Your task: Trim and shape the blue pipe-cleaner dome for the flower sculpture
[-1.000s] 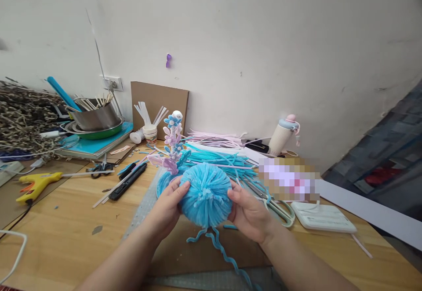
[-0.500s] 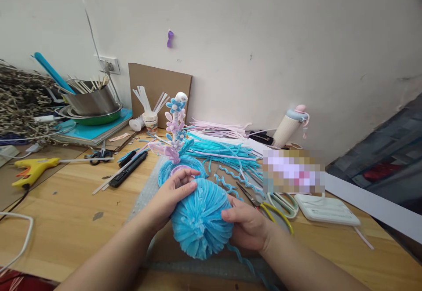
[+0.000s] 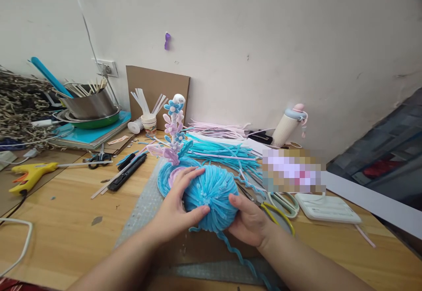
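Note:
Between my two hands is a round blue ball of fuzzy pipe cleaners (image 3: 214, 194), its strands gathered at a centre that faces me. My left hand (image 3: 181, 203) wraps its left side, thumb on the front and fingers over the top. On the right side my right hand (image 3: 250, 220) grips it, thumb in front and the other fingers partly hidden behind. A wavy blue pipe cleaner (image 3: 237, 253) trails below. Just behind stands a pipe-cleaner flower stem (image 3: 174, 128) in blue, pink and white, on a coiled blue base (image 3: 163, 181) with a pink ring.
Blue pipe cleaners (image 3: 220, 150) lie in a heap behind. Yellow-handled pliers (image 3: 278, 216), green-handled scissors (image 3: 286, 205) and a white flat device (image 3: 328, 207) are at right. At left lie a black cutter (image 3: 128, 172) and a yellow glue gun (image 3: 34, 176). A bottle (image 3: 286, 126) stands at the back.
The ball has turned and moved slightly up and to the right. My left hand has shifted its hold, its thumb now lower on the ball's front.

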